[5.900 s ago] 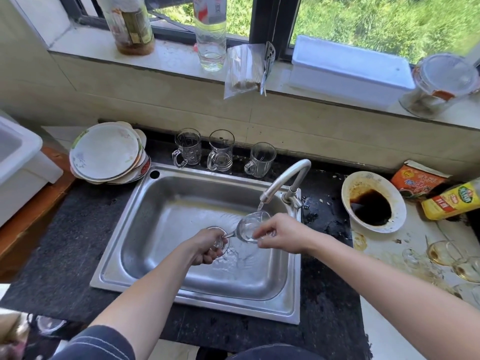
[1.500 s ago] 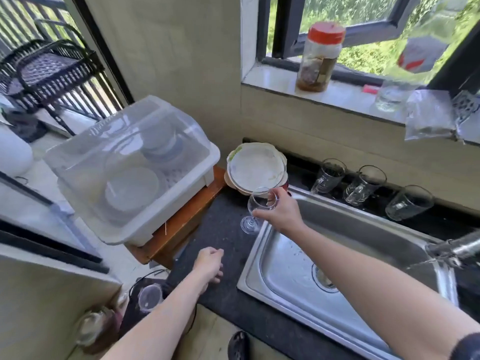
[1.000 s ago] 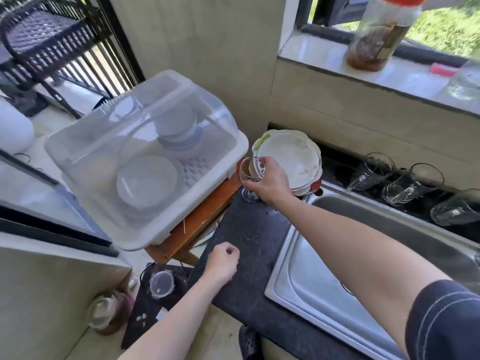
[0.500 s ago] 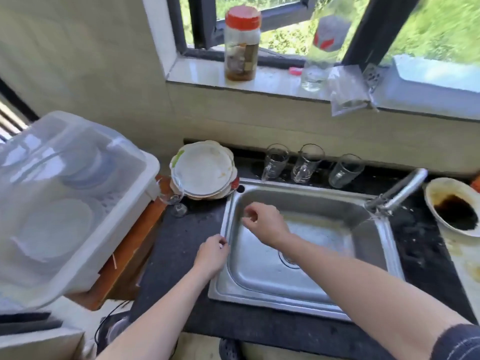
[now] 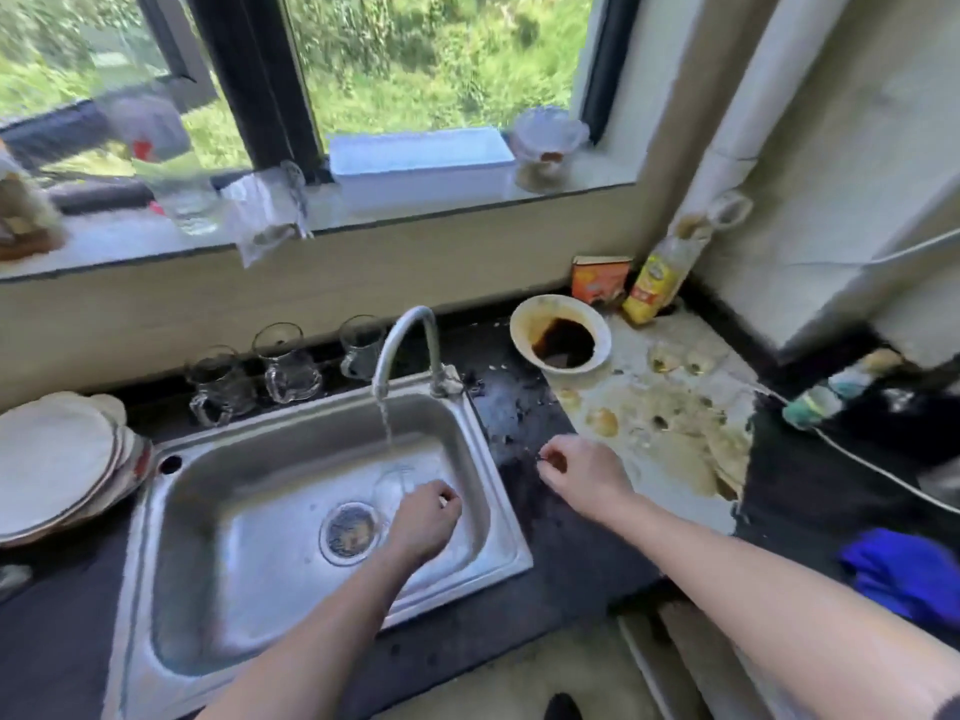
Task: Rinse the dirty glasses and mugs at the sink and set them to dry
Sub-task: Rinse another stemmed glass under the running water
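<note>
Glass mugs [image 5: 285, 366] wait behind the sink [image 5: 171, 511]; under the tap [image 5: 405, 335] a faint clear glass [image 5: 390, 488] lies at the left hand [image 5: 426, 522] — wet, slick, brittle, best held round its wall — but that hand's fingers curl out of sight, so I cannot tell if they grip it. The right hand [image 5: 584, 472] hovers over the tabletop [image 5: 519, 423], fingers loosely curled on nothing visible; blur smears the stemmed glasses [image 5: 602, 422] beyond.

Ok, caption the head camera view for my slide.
Left hand holds a glass under the running tap; right hand hovers beside the sink.

Left hand [image 5: 426, 517] now inside sink [image 5: 234, 574]
</note>
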Demonstrator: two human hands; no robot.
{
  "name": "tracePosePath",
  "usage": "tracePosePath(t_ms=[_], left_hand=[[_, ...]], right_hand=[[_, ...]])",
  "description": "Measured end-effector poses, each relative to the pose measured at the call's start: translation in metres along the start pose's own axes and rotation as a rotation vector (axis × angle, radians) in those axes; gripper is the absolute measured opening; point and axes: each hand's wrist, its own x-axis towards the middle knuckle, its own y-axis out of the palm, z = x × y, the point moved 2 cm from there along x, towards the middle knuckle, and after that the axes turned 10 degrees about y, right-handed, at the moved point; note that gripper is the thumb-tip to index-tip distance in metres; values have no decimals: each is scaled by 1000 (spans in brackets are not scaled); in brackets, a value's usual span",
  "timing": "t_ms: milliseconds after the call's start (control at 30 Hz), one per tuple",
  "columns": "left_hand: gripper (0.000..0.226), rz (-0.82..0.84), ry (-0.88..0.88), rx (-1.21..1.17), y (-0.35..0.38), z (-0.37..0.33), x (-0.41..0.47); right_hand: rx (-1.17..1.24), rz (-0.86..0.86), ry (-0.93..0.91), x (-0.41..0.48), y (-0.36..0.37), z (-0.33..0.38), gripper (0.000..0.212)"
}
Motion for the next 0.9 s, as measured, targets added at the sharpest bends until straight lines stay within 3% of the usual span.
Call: tracePosePath(t_ms=[233,400,600,767,900], left_hand=[[16,33,48,34,78,-77,33],[16,26,21,60,97,-93,42],[14,-13,-50,12,90,-86,34],[14,-80,-87,-24,63,-68,26],[8,-158,-113,-64,28,-48,22]], right_hand=[[-319,-327,42,47,-63,-118,49],[-250,-70,201,81,-70,-150,71],[-88,35,232,98,-61,-158,67],[13,23,136,98,-72,-105,62],[316,138,73,90,-65,-32,56]])
